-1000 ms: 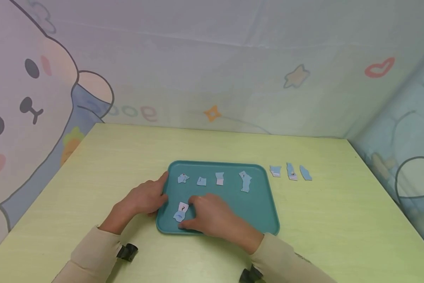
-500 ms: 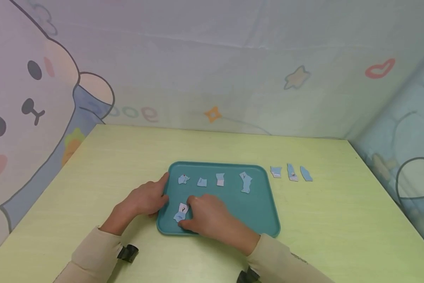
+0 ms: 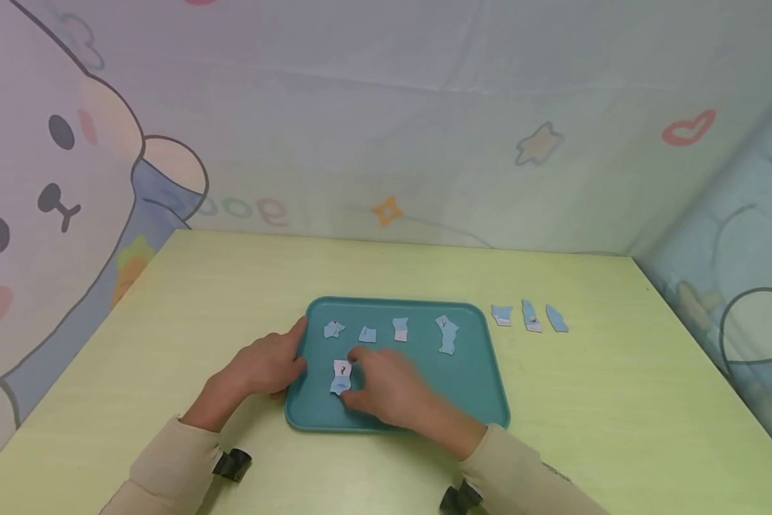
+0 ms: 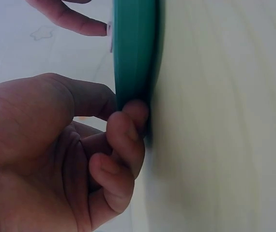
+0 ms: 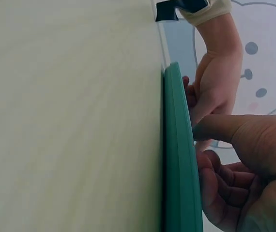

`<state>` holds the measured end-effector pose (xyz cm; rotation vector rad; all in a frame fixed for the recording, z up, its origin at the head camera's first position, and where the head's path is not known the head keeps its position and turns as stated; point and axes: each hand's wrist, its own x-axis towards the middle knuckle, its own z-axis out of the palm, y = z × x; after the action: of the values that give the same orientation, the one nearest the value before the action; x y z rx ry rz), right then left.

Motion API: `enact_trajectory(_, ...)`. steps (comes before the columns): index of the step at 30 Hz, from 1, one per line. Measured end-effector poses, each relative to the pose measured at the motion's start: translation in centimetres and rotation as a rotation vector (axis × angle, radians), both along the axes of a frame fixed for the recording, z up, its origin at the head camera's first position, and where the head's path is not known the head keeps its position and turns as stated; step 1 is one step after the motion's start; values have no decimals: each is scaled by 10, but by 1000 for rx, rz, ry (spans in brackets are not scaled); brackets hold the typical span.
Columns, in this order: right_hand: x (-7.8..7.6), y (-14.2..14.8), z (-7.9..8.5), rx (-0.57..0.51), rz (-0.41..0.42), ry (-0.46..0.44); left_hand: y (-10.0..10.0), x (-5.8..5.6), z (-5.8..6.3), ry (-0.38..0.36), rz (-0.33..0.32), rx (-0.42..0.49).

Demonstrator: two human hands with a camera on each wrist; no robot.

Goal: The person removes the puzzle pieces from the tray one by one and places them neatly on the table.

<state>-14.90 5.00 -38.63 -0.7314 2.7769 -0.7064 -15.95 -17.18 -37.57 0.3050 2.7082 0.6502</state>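
On the teal tray (image 3: 424, 411) lies a pale blue and pinkish-white puzzle piece (image 3: 342, 378) with a small dark mark. My right hand (image 3: 388, 390) holds it from the right, index fingertip at its upper corner and thumb at its lower one. Whether it is one piece or two joined, I cannot tell. My left hand (image 3: 270, 363) grips the tray's left rim; the left wrist view shows the thumb above and curled fingers (image 4: 123, 140) at the rim's outer side and underneath. In the right wrist view, the tray hides what the right fingertips touch.
Along the tray's far side lie several more pieces: a small left one (image 3: 334, 329), a short one (image 3: 368, 335), a two-toned one (image 3: 401, 329) and a longer one (image 3: 447, 335). Beyond the tray's right rim, three pieces (image 3: 531, 317) rest on the pale yellow table (image 3: 592, 415).
My right hand has shifted the puzzle piece slightly to the right and away from me, and it now stands more upright. The left hand stays on the tray's rim.
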Motion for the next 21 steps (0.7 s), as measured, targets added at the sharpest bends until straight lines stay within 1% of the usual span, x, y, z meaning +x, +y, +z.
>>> enact_trajectory(6,-6,20,-1,-111,10,-38,0,0,-1,-3,2,3)
enact_trajectory(11,-11,39,-1,-183,21,-51,0,0,0,-2,4,6)
enact_trajectory(18,-20,73,4,-225,24,-14,-1,0,-1,0,-2,7)
enact_trajectory(21,-25,90,9,-240,15,-57,0,0,-1,4,-6,9)
